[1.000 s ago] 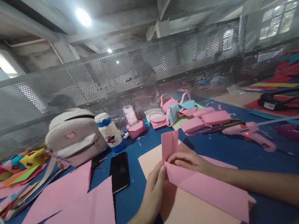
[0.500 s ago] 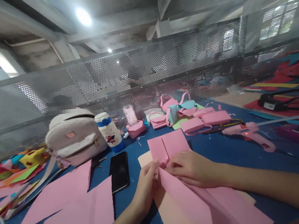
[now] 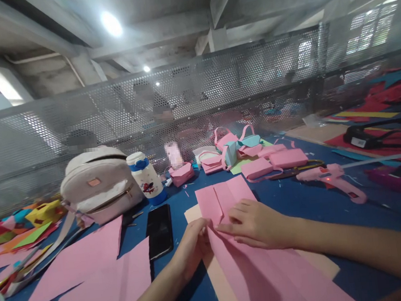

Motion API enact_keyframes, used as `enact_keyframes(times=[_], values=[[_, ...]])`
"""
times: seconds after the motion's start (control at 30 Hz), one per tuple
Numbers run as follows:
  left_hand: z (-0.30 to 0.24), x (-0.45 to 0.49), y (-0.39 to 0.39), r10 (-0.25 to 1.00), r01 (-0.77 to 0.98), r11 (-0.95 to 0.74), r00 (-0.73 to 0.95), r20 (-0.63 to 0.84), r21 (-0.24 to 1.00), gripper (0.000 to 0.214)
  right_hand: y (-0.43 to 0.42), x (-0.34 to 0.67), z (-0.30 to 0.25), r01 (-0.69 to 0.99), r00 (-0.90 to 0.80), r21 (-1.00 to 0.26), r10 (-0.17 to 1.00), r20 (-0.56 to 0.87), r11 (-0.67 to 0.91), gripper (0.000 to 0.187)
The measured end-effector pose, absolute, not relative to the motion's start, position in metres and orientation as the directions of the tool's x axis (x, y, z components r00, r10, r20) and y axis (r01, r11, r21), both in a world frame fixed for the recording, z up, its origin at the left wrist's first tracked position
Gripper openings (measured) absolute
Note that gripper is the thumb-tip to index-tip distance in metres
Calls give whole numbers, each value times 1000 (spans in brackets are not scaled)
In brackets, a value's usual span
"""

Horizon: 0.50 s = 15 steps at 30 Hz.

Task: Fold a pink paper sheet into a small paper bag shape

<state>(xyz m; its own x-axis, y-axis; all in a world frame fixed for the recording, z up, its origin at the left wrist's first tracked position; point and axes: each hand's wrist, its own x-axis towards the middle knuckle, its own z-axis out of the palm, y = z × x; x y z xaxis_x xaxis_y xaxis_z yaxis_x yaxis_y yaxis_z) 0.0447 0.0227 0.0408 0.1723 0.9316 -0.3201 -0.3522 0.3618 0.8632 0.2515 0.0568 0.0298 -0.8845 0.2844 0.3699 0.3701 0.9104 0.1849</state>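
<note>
A long creased pink paper sheet [image 3: 257, 269] lies on a peach card [image 3: 221, 283] on the blue table. My left hand [image 3: 191, 245] pinches the sheet's left edge near a fold, fingers closed on it. My right hand [image 3: 255, 224] rests on top of the sheet, fingers pressed flat along a crease, pointing left toward the left hand. The far end of the sheet [image 3: 223, 196] lies flat with fold lines showing.
A black phone [image 3: 160, 230] lies left of the hands. Loose pink sheets [image 3: 88, 279] cover the near left. Behind stand a white backpack [image 3: 97, 184], a bottle [image 3: 145, 177], pink paper bags [image 3: 259, 160] and a pink glue gun [image 3: 330, 179]. A perforated metal screen [image 3: 195, 103] bounds the table.
The folded strip that stood up a second ago has been opened and laid flat. Both hands have come down onto the sheet; my right hand moved slightly left along the crease.
</note>
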Motion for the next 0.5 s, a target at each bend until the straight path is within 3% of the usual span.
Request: enact_keyframes(times=[0.43, 0.5], values=[[38, 41, 31, 911, -404, 411, 153, -382, 817, 13, 59, 253, 25, 472, -833, 190, 365, 416, 861, 47], [37, 40, 32, 911, -412, 412, 160, -381, 813, 12, 63, 252, 20, 501, -810, 188, 382, 445, 845, 41]])
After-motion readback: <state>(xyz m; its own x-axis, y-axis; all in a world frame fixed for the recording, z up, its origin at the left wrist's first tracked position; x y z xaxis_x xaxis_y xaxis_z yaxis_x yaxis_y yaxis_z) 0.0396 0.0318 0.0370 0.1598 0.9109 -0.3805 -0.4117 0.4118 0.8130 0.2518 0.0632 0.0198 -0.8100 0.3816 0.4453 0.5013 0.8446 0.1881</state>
